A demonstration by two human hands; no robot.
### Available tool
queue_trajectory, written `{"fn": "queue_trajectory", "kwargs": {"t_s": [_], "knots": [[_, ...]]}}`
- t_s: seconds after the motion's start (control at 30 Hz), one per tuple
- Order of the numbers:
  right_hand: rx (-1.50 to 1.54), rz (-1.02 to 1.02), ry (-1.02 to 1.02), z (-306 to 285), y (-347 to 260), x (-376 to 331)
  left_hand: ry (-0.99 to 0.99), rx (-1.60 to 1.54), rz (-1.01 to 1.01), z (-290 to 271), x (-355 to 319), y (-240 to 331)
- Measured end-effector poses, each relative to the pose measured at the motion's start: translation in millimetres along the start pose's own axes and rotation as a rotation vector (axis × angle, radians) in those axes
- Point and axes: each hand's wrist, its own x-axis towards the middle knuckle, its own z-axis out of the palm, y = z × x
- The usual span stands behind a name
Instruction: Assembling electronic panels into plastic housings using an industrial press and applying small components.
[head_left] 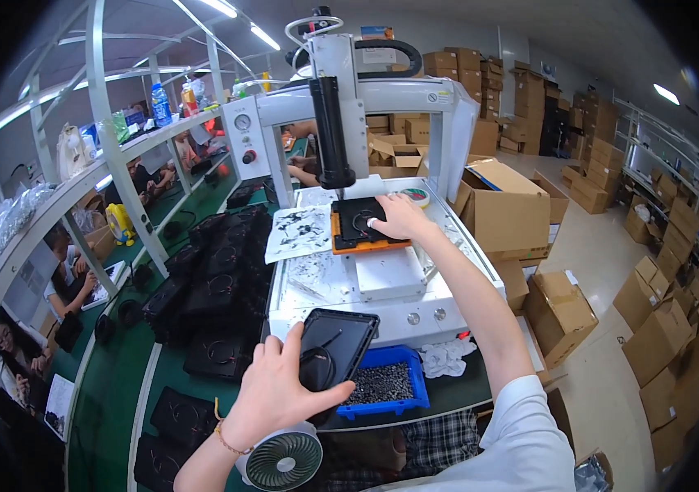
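My left hand (276, 389) holds a shallow black plastic housing (355, 334) by its left side, fingers at the edge and thumb stretched below. The housing is tilted, with a black cable lying in it. My right hand (405, 218) reaches forward onto another black housing (353, 215), its fingers closed at the right side. A white cover is on one fingertip. That housing sits in an orange fixture (372, 245) under the black screwdriver head (332, 135) of a white bench machine (440, 94). Some of its right side is hidden by my hand.
A blue bin (422, 385) of small dark parts stands before the machine, near a round fan (284, 461). Black housings (217, 287) are stacked on the green bench at left. Cardboard boxes (503, 209) stand at right. Other people work beyond the white rack (124, 193).
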Motion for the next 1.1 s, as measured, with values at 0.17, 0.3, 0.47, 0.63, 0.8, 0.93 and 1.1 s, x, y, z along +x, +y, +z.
{"fn": "queue_trajectory", "kwargs": {"t_s": [0.17,0.3,0.47,0.63,0.8,0.93,1.1], "knots": [[-0.068,0.115,-0.200,10.7,2.4,20.9,-0.050,0.023,-0.009,-1.2,-8.9,-4.6],[-0.064,0.097,-0.168,17.9,11.4,25.2,-0.094,0.039,0.014,-0.8,-11.8,-6.7],[0.024,0.079,-0.150,17.5,-1.3,29.0,-0.077,0.018,0.013,5.1,-10.4,-13.6],[0.105,0.088,-0.059,18.7,-3.8,27.4,-0.080,0.004,0.017,9.4,-6.0,-16.1],[0.151,0.135,0.053,10.4,-1.6,22.9,-0.087,-0.006,0.006,9.7,-4.3,-14.2],[0.303,0.110,0.322,-15.0,-4.0,1.6,-0.077,-0.023,0.011,10.3,-8.5,-14.5],[0.611,0.053,0.406,-56.9,-21.5,-73.0,-0.060,-0.034,-0.037,5.5,-14.9,-4.2]]}}
